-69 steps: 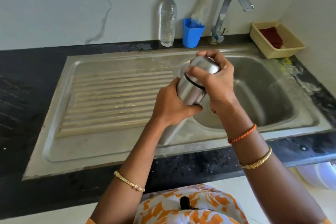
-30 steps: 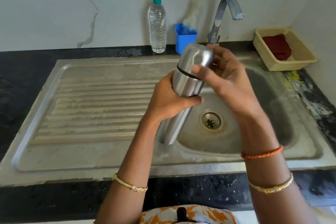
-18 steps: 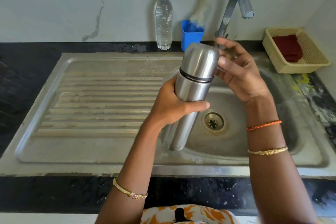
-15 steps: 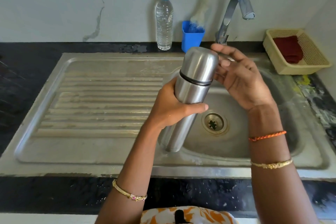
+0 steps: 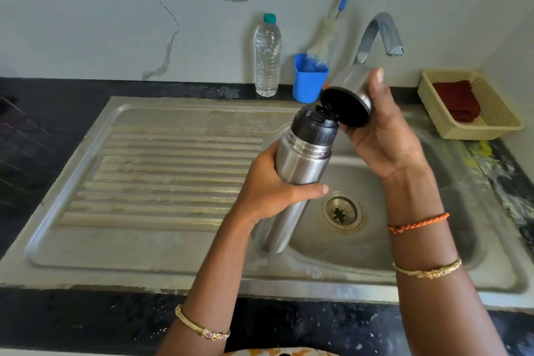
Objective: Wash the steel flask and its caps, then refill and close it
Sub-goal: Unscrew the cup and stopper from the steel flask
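Note:
My left hand (image 5: 271, 191) grips the steel flask (image 5: 300, 165) around its middle and holds it tilted over the edge of the sink basin (image 5: 372, 243). The flask's black inner cap (image 5: 316, 126) sits on its neck, uncovered. My right hand (image 5: 378, 130) holds the steel outer cap (image 5: 348, 94) just above and to the right of the neck, its dark inside turned toward the flask. The outer cap is off the flask.
A steel drainboard (image 5: 161, 170) lies left of the basin, with the drain (image 5: 342, 212) at its bottom. At the back stand a plastic water bottle (image 5: 268, 56), a blue cup (image 5: 309, 81) holding a bottle brush (image 5: 323, 35), and the tap (image 5: 378, 35). A yellow basket (image 5: 491, 121) with a red cloth sits back right.
The outer cap was on the flask with my right hand around it. Now the cap is off and lifted to the right, showing the black inner cap.

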The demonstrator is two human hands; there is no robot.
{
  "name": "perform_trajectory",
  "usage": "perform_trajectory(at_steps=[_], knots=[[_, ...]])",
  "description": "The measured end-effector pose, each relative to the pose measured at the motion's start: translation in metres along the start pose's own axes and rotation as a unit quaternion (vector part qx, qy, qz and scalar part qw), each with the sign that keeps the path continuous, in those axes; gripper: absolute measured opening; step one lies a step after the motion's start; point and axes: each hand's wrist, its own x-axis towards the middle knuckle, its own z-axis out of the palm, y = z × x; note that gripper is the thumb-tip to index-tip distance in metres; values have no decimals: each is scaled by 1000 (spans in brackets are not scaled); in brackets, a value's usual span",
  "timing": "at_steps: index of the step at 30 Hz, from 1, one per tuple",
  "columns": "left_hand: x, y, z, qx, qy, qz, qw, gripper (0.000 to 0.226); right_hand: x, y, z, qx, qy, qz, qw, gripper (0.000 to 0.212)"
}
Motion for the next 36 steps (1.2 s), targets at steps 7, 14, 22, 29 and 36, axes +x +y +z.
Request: perform_trajectory(at_steps=[7,14,22,29,36], knots=[[-12,-9,-25,-48,118,11,992,51,11,49,-3,86,-20,90,992,98],[-30,-25,-78,-59,218,-2,974,55,51,115,29,-103,-10,137,985,70],[-43,-38,-117,-64,293,-21,954,54,85,181,66,-341,-12,51,939,64],[-41,-41,-121,-65,291,-38,954,53,92,211,66,-414,-31,20,910,63],[-37,-42,-118,-66,273,-47,959,53,91,213,60,-452,-43,59,889,83]])
